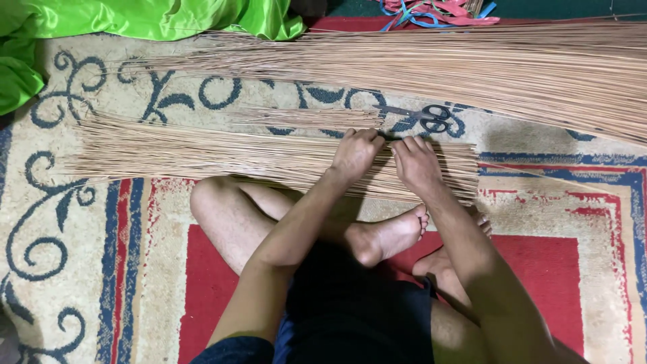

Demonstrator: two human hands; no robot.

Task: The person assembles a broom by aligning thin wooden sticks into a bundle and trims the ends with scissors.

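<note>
While both hands, left hand [355, 152] and right hand [416, 162], grip it clenched, the stick bundle [202, 152] stretches leftward.

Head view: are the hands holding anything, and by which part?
Both the left hand and the right hand press on the near bundle of thin sticks, toward its right end. Whether any sticks are pinched cannot be told. The scissors lie untouched.

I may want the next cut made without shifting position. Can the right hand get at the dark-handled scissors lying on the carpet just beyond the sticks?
Probably yes. The right hand rests on the near bundle of thin tan sticks, and the dark-handled scissors lie just past its fingertips on the patterned carpet, with nothing between.
</note>
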